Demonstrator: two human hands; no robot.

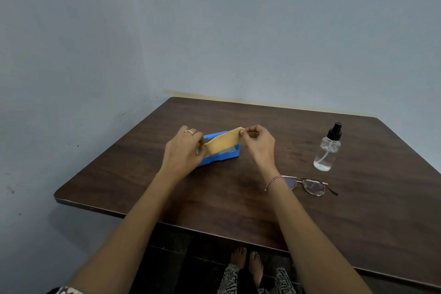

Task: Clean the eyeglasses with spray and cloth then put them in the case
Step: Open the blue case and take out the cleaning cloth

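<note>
A yellow cloth (223,142) is stretched between both hands just above an open blue case (220,159) on the table. My left hand (183,150) pinches the cloth's left end and my right hand (259,142) pinches its right end. The cloth hides most of the case's inside. The eyeglasses (310,186) lie folded on the table to the right of my right wrist, partly hidden behind it. A clear spray bottle (328,149) with a black pump top stands upright beyond the glasses, at the right.
The dark wooden table (214,198) stands in a corner of blue-grey walls. Its left edge and near edge are close by. Below the near edge I see my bare feet (248,265) on a dark floor.
</note>
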